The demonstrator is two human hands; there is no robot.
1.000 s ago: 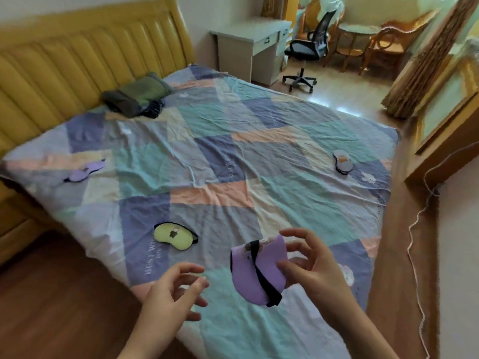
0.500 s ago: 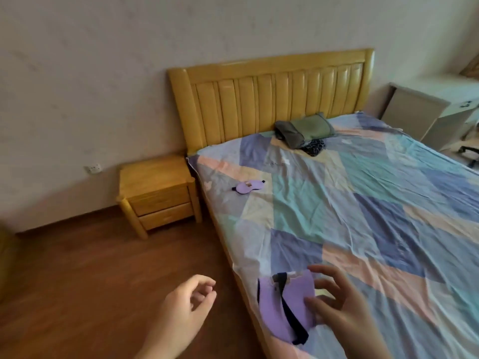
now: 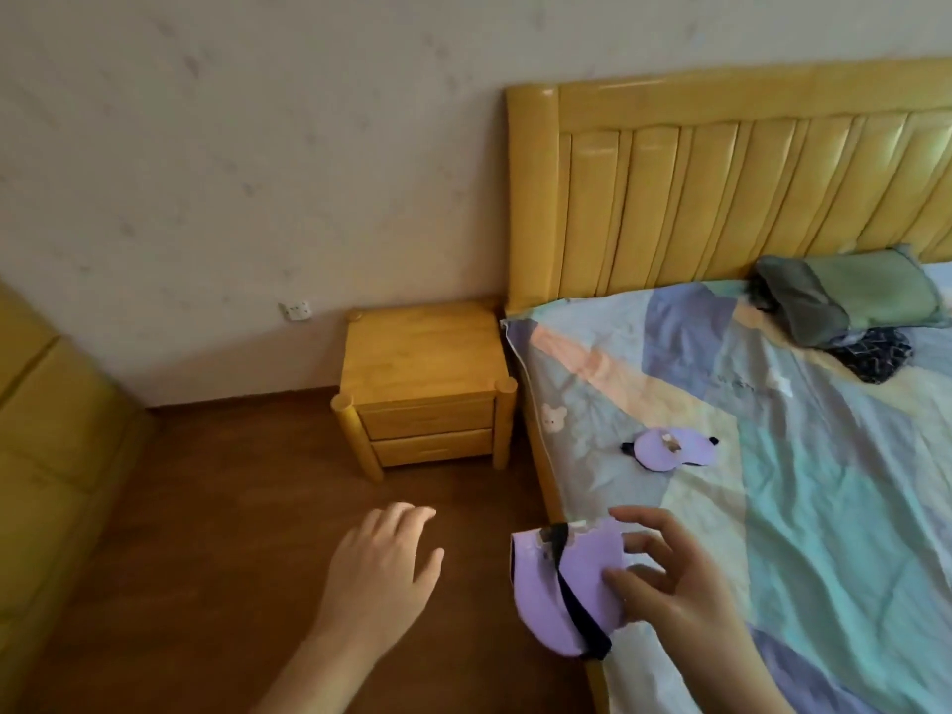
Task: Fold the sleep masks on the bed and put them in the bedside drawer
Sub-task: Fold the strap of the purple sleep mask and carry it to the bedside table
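My right hand (image 3: 669,584) pinches a folded purple sleep mask (image 3: 561,590) with a black strap, held over the bed's left edge. My left hand (image 3: 386,569) hovers over the floor with its fingers spread and nothing in it. A second purple sleep mask (image 3: 669,448) lies unfolded on the patchwork sheet of the bed (image 3: 772,507), near the pillow end. The wooden bedside cabinet (image 3: 422,383) stands left of the bed against the wall; its two drawers (image 3: 430,420) are both closed.
A yellow padded headboard (image 3: 747,188) runs behind the bed. Folded green and dark clothes (image 3: 845,301) lie near it. Brown wooden floor (image 3: 206,533) lies between me and the cabinet. A yellow piece of furniture (image 3: 46,430) stands at the far left. A wall socket (image 3: 295,310) sits low on the wall.
My view has swung left from the bed's foot to the headboard and the bedside cabinet, which is now closer. My right hand keeps the folded mask; my left hand has opened out flat.
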